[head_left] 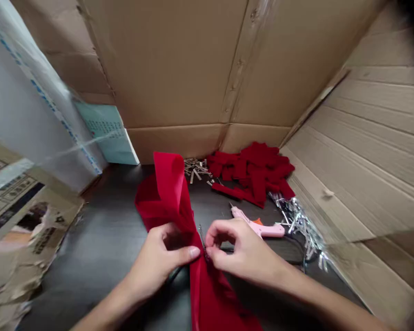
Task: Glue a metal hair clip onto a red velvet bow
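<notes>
A large red fabric bow [170,184] with upright loops and a long tail hangs toward the bottom of the view. My left hand [162,250] is closed on its pinched middle, thumb lying on the fabric. Right beside that middle, my right hand [236,246] pinches a thin dark metal piece [203,239], perhaps a clip, against the fabric; its exact shape is blurred. Behind my right hand lies a pink glue gun [272,230] on the dark table.
Red fabric pieces [258,170] are piled at the back, beside scattered metal clips [194,169]. Silvery tinsel strips [305,230] lie at the right. Cardboard walls [172,64] enclose the dark table [110,220], with a light blue paper [108,133] at the left.
</notes>
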Motion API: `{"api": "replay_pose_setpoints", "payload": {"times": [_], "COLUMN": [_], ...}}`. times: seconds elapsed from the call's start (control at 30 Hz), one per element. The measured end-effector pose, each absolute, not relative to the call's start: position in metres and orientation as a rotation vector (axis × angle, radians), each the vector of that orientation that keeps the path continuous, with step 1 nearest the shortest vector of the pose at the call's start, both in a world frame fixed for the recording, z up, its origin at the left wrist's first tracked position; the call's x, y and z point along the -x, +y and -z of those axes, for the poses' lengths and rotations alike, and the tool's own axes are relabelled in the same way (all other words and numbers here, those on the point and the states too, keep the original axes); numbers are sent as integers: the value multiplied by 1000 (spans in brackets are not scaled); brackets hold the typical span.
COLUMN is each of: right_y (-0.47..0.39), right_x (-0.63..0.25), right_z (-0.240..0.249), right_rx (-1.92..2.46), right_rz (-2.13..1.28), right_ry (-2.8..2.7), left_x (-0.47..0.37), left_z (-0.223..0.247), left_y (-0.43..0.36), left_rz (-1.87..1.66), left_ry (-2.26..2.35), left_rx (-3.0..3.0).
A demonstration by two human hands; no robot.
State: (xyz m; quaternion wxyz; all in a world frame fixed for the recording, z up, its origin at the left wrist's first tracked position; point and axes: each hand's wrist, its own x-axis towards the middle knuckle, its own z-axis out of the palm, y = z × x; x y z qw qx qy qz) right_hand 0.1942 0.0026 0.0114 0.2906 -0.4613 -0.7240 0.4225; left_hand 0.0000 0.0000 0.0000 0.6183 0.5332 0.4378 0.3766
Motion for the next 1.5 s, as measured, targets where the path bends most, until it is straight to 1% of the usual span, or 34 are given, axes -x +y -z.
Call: {"api": "replay_pose_setpoints", "payload": {"times": [0.87,0.97,1.17,1.27,1.5], "right_y": [0,2,6,5,6], "right_x": [-194,-201,-220,-223,-222], "right_z": [-12,-18,-31,-32,-29], "right_rx": [1284,1214,898,831,826], "right_rz": [-1085,-1076,-757,-770,-724], "right_ry": [-2006,-2035,-2303,-2399,-2474], "left_x": [-2,-1,2,2,1], "left_z": [7,7,9,11,12], "left_y": [6,7,6,6,7], "left_rz": [-823,-803,-778,-773,-760], "left_ry": [986,920,873,893,899], "left_rx": [-1190,-1162,-1082,-1081,-1065]}}
